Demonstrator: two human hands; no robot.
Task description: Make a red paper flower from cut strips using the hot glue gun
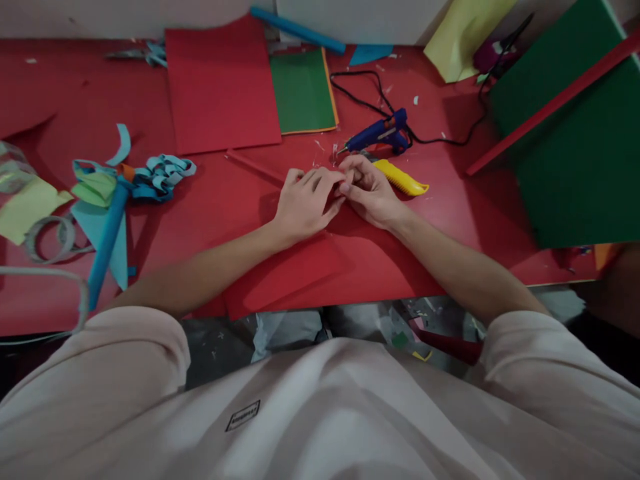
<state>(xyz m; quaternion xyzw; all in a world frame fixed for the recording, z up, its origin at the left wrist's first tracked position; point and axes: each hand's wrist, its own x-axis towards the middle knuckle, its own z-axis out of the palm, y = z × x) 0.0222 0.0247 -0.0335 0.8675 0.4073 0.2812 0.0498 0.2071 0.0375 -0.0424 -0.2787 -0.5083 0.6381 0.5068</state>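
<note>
My left hand and my right hand meet over the red table, their fingertips pinched together on a small piece of red paper. Red on red makes its edges hard to follow, and the fingers cover most of it. Beneath my wrists a red paper sheet lies at the front edge. A thin red paper strip or roll extends to the left behind my left hand. Just beyond my right hand rest a yellow-handled cutter and a blue glue gun with a black cord.
A large red sheet and green sheets lie at the back. To the left are blue paper strips, a blue tube, tape rolls and scissors. A green board stands at right.
</note>
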